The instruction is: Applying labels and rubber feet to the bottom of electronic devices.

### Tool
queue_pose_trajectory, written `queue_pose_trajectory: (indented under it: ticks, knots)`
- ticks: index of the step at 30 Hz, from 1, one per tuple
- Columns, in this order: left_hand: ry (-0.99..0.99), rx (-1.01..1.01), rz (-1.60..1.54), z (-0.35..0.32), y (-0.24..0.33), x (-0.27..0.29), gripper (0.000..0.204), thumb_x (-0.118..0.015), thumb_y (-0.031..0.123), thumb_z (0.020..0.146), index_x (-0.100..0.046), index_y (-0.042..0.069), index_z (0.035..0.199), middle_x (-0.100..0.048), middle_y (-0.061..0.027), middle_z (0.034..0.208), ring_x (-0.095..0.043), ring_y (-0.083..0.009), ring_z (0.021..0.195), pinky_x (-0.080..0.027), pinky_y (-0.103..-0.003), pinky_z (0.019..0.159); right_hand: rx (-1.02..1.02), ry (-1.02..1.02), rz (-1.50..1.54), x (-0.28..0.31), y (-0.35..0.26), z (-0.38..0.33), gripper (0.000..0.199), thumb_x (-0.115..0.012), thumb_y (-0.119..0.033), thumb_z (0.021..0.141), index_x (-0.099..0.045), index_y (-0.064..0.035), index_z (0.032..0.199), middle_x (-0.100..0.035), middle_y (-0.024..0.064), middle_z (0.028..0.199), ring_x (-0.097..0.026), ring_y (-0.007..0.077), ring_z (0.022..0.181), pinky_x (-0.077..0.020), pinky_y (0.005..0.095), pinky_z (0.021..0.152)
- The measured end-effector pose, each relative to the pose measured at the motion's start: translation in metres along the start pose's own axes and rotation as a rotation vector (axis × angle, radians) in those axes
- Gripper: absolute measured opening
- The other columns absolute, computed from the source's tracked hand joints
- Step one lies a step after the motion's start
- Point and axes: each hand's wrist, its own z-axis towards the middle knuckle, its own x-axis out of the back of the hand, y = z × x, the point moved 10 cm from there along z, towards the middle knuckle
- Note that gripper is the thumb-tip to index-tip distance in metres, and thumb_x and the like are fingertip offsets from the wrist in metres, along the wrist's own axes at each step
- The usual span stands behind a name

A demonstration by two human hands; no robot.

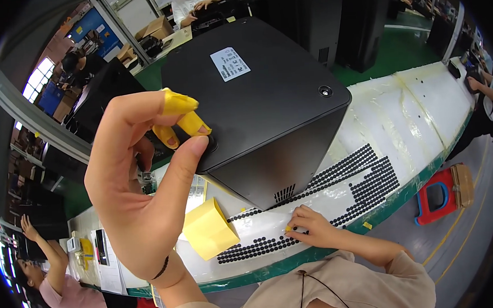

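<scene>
A large black case (pixel 277 56) stands on the bench, with a white label (pixel 230 64) on its top. My left hand (pixel 140 177) is large in the foreground, yellow wraps (pixel 178 103) on its fingers. Its thumb and fingers are closed together at the case's near left corner, the thumb tip beside a round black spot (pixel 212 143). Whatever they pinch is hidden. My right hand (pixel 314 228) rests lower down, its fingertips pinched at the rows of small round black pads (pixel 266 247). A bit of yellow shows at one fingertip; anything held is too small to tell.
A yellow sheet (pixel 209 229) lies left of the case. At the far right corner of its top is a round recess with a screw (pixel 325 91). A red and blue stool (pixel 434 198) stands beyond the green bench edge. Other people work around, and more black cases (pixel 306 20) stand behind.
</scene>
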Motion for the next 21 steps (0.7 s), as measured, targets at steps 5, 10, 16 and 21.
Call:
queue_pose_trajectory:
  ticks: [5,10,16,21]
  knots:
    - [0.027,-0.077,0.083,0.000,0.013,-0.001,0.028,-0.071,-0.006,0.078,-0.061,0.002,0.103,-0.063,-0.0022,0.093,-0.044,-0.0059,0.075,-0.030,-0.020,0.067,0.003,0.002,-0.016,-0.001,0.004,-0.002,0.014,-0.074,-0.015,0.084,-0.066,-0.0064,0.092,-0.055,0.0061,0.088,-0.053,0.0234,0.088,-0.0466,0.0335,0.072]
    - [0.149,-0.164,0.181,-0.015,0.024,0.001,0.025,-0.072,-0.008,0.071,-0.065,0.001,0.094,-0.065,-0.0046,0.083,-0.048,-0.0136,0.070,-0.035,-0.024,0.062,0.015,0.027,0.006,0.004,0.000,0.003,0.013,-0.074,-0.014,0.084,-0.067,-0.0062,0.092,-0.055,0.0073,0.088,-0.053,0.0239,0.088,-0.0464,0.0333,0.073]
    - [0.213,-0.333,0.312,-0.041,0.033,-0.005,0.026,-0.074,-0.003,0.074,-0.068,0.006,0.098,-0.073,-0.0095,0.094,-0.056,-0.0245,0.076,-0.044,-0.032,0.068,0.258,0.187,-0.092,0.095,-0.080,0.028,0.018,-0.079,-0.005,0.075,-0.068,-0.0068,0.090,-0.056,0.0081,0.087,-0.054,0.0234,0.081,-0.0440,0.0320,0.069]
    - [0.294,-0.396,0.359,-0.058,0.024,-0.012,0.026,-0.076,0.005,0.077,-0.066,0.005,0.101,-0.070,-0.0119,0.108,-0.059,-0.0263,0.085,-0.045,-0.034,0.075,0.553,0.625,-0.261,0.216,-0.191,0.035,0.023,-0.080,0.001,0.070,-0.066,-0.0063,0.086,-0.054,0.0043,0.081,-0.050,0.0170,0.075,-0.0396,0.0277,0.064]
